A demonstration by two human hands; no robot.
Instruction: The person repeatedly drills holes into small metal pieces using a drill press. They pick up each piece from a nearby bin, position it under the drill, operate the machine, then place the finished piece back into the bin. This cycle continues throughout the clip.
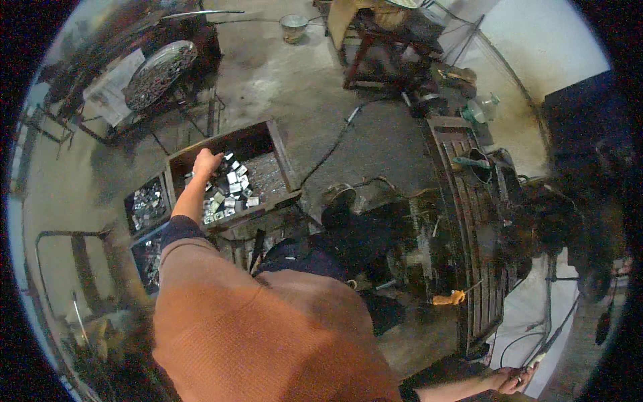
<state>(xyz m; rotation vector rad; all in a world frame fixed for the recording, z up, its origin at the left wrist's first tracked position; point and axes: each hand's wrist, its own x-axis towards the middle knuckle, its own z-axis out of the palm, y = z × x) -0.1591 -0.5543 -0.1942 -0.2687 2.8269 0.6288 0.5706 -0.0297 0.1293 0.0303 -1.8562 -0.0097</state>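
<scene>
My left hand (206, 163) reaches over a wooden-sided box at the left, its fingers bent together beside a heap of small silvery metal blocks (234, 187). Whether a block is between those fingers is hidden. The box (284, 157) has dark inner walls and grey bits strewn over its right part. Far out at the lower right, my right hand (514, 379) is curled around a slim, pale-ended rod-like thing (536, 362). A dark length runs up and away from it; its kind cannot be made out.
Smaller bins (149, 201) of metal pieces adjoin the box. A slatted metal bench (462, 201) stands at the right, with an orange-yellow object (449, 297) at its edge. A cable (335, 144) crosses the floor. Farther off are a bucket (294, 29) and a large round tray (161, 75).
</scene>
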